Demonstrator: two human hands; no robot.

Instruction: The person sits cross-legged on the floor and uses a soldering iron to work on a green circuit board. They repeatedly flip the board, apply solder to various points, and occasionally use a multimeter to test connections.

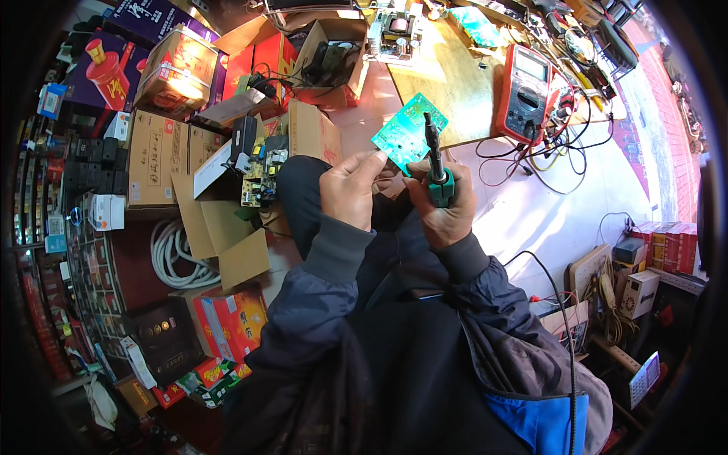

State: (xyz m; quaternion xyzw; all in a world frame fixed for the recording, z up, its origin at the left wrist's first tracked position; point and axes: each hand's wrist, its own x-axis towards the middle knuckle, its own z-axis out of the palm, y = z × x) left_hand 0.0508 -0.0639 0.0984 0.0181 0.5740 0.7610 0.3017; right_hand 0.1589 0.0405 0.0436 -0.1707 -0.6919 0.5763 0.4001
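A green circuit board (412,133) is tilted in front of me, its near left edge pinched between the thumb and fingers of my left hand (350,188). My right hand (449,208) is closed round the green handle of a soldering iron (434,148). The iron's dark shaft points up and away, passing in front of the board's right side in this view. Some right fingertips are close to the board's lower corner; I cannot tell whether they touch it. Fingers behind the board and handle are partly hidden.
A wooden board (455,87) lies beyond, with a red multimeter (525,87) and tangled leads at its right. Another circuit board (264,173) rests among cardboard boxes (158,155) on the left. A black cable (563,318) crosses by my right sleeve. Coiled white hose (173,258) lies lower left.
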